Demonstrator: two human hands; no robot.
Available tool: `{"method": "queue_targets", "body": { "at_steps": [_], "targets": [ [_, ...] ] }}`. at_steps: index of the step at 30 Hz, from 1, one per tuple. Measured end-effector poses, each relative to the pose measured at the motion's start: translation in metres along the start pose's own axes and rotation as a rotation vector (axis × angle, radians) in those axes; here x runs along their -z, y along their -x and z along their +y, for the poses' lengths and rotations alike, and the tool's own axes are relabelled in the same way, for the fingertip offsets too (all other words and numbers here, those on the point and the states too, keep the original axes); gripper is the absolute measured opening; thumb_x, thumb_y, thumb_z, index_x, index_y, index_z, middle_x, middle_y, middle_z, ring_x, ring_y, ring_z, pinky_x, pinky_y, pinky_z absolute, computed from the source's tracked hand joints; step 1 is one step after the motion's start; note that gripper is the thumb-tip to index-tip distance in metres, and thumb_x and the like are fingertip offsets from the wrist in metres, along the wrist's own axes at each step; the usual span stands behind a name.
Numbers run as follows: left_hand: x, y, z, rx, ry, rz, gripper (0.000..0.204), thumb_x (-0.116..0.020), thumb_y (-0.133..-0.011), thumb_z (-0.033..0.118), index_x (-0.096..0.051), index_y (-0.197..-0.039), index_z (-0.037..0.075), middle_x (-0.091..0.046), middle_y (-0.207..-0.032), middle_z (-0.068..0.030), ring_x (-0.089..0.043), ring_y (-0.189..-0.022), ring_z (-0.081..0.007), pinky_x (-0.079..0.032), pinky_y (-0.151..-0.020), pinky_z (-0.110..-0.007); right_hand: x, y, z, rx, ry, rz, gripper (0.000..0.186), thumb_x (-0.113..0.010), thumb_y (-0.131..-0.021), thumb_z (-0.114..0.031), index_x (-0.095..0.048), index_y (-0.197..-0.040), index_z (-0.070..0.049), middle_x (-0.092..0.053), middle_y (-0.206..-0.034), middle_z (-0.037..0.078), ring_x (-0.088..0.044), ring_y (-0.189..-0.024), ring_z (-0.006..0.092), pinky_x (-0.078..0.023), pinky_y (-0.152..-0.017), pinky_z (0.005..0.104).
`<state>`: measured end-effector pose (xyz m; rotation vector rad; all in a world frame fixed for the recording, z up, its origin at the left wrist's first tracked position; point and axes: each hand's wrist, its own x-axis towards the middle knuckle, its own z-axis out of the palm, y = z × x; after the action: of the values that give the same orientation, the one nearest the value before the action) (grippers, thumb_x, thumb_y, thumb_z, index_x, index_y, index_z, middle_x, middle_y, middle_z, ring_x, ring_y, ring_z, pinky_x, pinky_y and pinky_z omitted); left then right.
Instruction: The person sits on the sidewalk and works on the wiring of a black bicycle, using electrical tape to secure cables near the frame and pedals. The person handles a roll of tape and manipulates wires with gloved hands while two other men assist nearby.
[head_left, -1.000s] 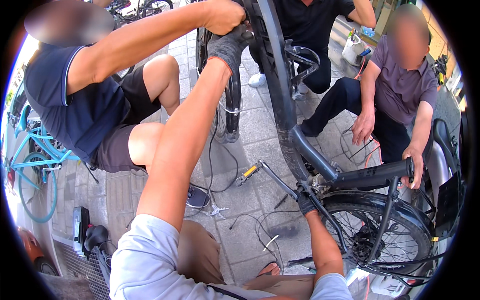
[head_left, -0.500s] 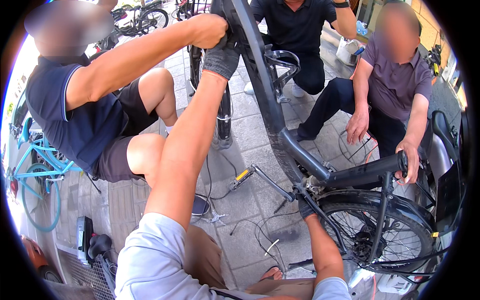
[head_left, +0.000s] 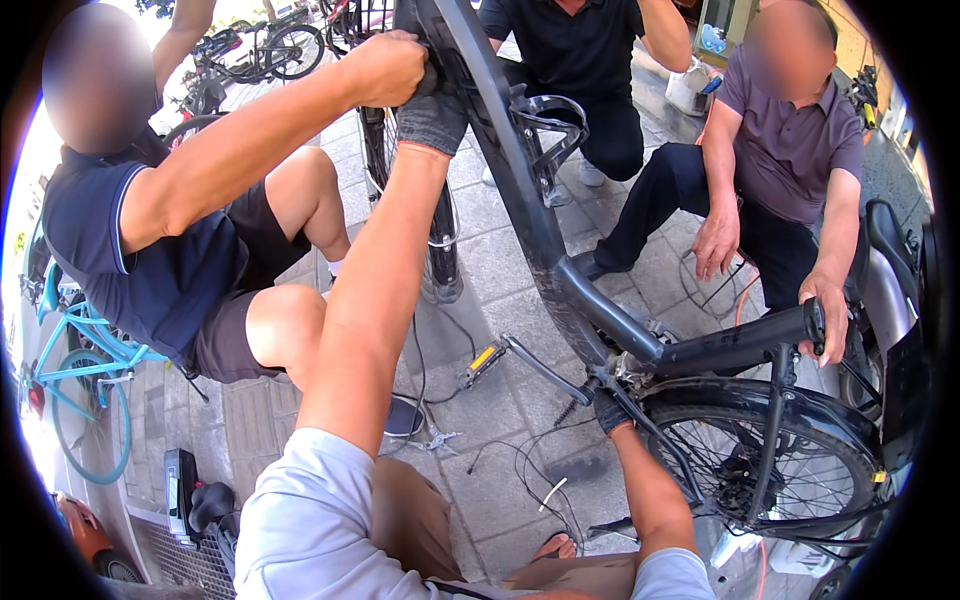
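Note:
A dark grey electric bicycle frame (head_left: 520,205) slants across the middle, without its seat post or saddle in place. My left hand (head_left: 432,120), in a dark knit glove, is closed at the front end of the frame, its fingers partly hidden. Another person's bare fist (head_left: 395,70) is right beside it. Low on the frame, my gloved right hand (head_left: 609,411) grips around the tubing by the crank (head_left: 548,368); the fingertips are hidden. The crank carries a pedal with a yellow reflector (head_left: 483,362). Behind my right hand stands the rear wheel (head_left: 745,465).
A seated person's hand (head_left: 826,325) rests on the open seat-tube end. Another person (head_left: 575,70) crouches behind the frame. Thin black cables (head_left: 525,460) lie on the paving. At the left are a turquoise bicycle (head_left: 95,350), a black battery case (head_left: 180,485) and a loose saddle (head_left: 210,505).
The upper frame and my left hand appear slightly farther left in view. The person at the left has shifted, with one arm now raised. Both my hands stay in place on the bicycle.

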<state>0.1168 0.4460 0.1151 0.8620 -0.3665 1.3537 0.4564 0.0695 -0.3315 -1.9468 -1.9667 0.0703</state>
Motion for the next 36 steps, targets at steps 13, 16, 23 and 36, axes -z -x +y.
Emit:
{"method": "queue_targets", "body": {
  "at_steps": [13, 16, 23, 36],
  "targets": [
    [-0.047, 0.009, -0.024, -0.074, -0.089, 0.159, 0.039, -0.067, -0.096, 0.019, -0.061, -0.134, 0.012, -0.065, -0.133, -0.0051, -0.059, -0.123, -0.0238, -0.046, -0.108, -0.038, 0.033, 0.003, -0.017, 0.068, 0.262, -0.195, 0.041, -0.047, -0.102, -0.014, -0.051, -0.140, 0.000, -0.055, -0.141, 0.023, -0.054, -0.128, 0.0354, -0.041, -0.112, 0.0466],
    [-0.053, 0.008, -0.029, -0.119, -0.156, 0.221, 0.039, -0.066, -0.097, 0.019, -0.061, -0.134, 0.012, -0.064, -0.134, -0.0052, -0.058, -0.123, -0.0236, -0.045, -0.109, -0.038, 0.040, 0.001, -0.018, 0.062, 0.178, -0.234, 0.038, -0.048, -0.101, -0.014, -0.055, -0.136, -0.001, -0.058, -0.138, 0.021, -0.057, -0.125, 0.0369, -0.042, -0.111, 0.0446],
    [-0.066, 0.012, -0.039, -0.250, -0.485, 0.421, 0.039, -0.065, -0.098, 0.019, -0.060, -0.136, 0.012, -0.063, -0.136, -0.0055, -0.057, -0.125, -0.0231, -0.044, -0.109, -0.036, 0.023, -0.005, -0.001, -0.015, 0.096, -0.337, 0.038, -0.046, -0.102, -0.018, -0.058, -0.135, -0.003, -0.061, -0.136, 0.020, -0.056, -0.127, 0.0340, -0.042, -0.110, 0.0421],
    [-0.015, 0.017, -0.010, -0.822, -2.169, 0.164, 0.039, -0.061, -0.099, 0.019, -0.058, -0.138, 0.011, -0.061, -0.139, -0.0061, -0.055, -0.128, -0.0222, -0.043, -0.110, -0.034, 0.026, -0.008, -0.008, -0.164, -0.076, -0.276, 0.048, -0.045, -0.104, -0.038, -0.059, -0.135, -0.003, -0.061, -0.133, 0.022, -0.056, -0.126, 0.0337, -0.042, -0.108, 0.0443]
  ]
}}
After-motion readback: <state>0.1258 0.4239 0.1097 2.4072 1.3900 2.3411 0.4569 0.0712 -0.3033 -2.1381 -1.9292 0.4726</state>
